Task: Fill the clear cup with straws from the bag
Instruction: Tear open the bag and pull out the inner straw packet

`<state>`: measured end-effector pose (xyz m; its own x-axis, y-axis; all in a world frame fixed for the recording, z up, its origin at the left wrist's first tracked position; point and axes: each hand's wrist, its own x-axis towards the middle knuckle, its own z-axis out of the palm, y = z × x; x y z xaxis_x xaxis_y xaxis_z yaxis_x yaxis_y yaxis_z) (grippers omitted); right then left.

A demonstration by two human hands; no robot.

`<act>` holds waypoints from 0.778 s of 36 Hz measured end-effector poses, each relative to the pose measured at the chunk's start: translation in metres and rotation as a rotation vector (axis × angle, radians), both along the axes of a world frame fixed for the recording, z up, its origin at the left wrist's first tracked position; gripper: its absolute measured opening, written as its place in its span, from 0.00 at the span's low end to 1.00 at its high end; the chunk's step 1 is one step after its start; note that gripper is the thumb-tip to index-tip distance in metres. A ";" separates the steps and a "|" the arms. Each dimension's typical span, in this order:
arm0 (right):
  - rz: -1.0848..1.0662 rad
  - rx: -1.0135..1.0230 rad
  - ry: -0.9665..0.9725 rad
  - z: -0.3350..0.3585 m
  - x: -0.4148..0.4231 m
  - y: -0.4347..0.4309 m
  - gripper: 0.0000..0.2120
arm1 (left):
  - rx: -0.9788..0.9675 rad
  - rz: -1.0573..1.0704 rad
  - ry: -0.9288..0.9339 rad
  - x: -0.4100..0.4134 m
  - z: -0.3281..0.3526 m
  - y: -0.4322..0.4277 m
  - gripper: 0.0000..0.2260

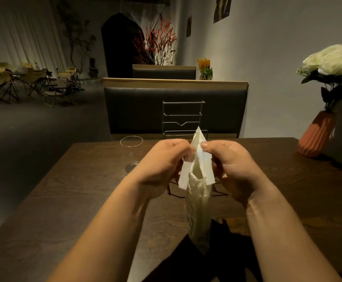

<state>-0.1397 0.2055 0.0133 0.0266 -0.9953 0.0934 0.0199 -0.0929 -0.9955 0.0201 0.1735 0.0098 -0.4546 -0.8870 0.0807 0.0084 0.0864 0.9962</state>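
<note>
A long, pale plastic bag of straws [198, 208] hangs upright above the dark wooden table [68, 200], its top pulled apart into two white flaps. My left hand [160, 159] pinches the left flap and my right hand [229, 161] pinches the right flap, thumbs nearly touching at the top. The straws inside show only as a pale mass through the plastic. The clear cup [131, 153] stands on the table just left of my left hand, partly hidden behind it; nothing is visible inside it.
A wire rack [183, 119] stands at the table's far edge behind the bag, with its dark base under my hands. An orange ribbed vase [316, 135] of white flowers sits at the right. A black booth seat [174, 108] faces me.
</note>
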 end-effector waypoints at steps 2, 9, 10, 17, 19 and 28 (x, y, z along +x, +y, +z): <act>-0.033 -0.040 0.034 0.003 0.000 -0.001 0.15 | -0.061 0.016 -0.120 0.009 0.008 -0.003 0.13; -0.082 -0.166 0.117 -0.001 0.012 -0.013 0.15 | -0.155 0.145 -0.454 0.026 0.016 -0.009 0.05; -0.070 -0.185 0.121 -0.004 0.016 -0.014 0.13 | -0.144 0.158 -0.499 0.026 0.014 -0.010 0.04; 0.069 -0.071 0.416 -0.060 0.010 -0.012 0.34 | -0.003 0.183 -0.564 0.031 -0.013 -0.016 0.04; 0.135 -0.034 0.543 -0.071 0.005 -0.008 0.47 | 0.047 0.182 -0.513 0.028 -0.025 -0.016 0.02; -0.065 -0.128 0.825 -0.105 0.002 -0.009 0.20 | 0.102 0.508 -0.416 0.022 -0.119 -0.021 0.05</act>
